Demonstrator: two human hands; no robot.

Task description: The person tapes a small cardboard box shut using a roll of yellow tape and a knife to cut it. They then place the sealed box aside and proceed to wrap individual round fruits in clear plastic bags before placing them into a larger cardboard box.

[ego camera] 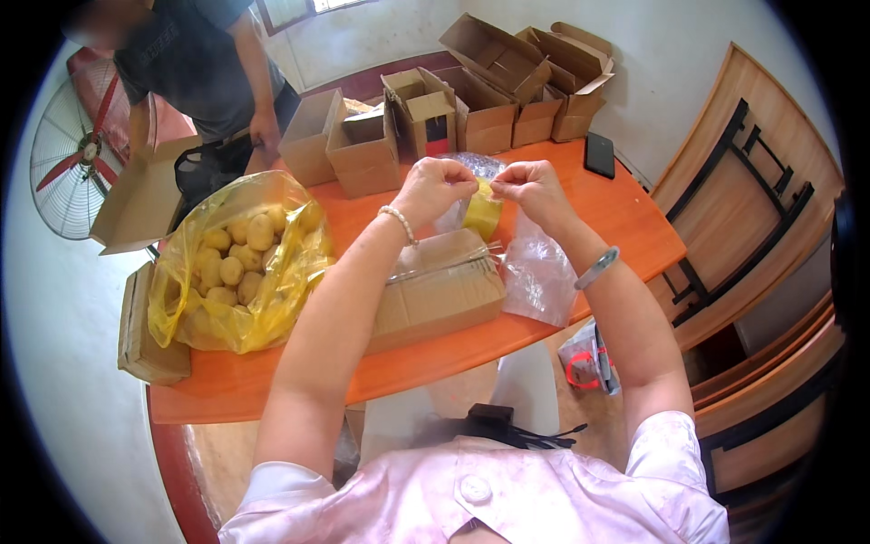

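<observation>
My left hand and my right hand are raised close together over the table, thumb and fingertips pinched on each. Whatever lies between the fingertips is too small to make out. Just behind and below them shows a roll of yellow tape. Nearer me, a long closed cardboard box lies beneath my forearms, with clear tape along its top. A clear plastic bag lies flat to its right, reaching the table edge. Crumpled clear plastic is partly hidden behind my hands.
On the left, a yellow plastic bag holds many potatoes, next to a cardboard box. Several open cardboard boxes line the orange table's back. A phone lies right. Another person stands behind an open carton.
</observation>
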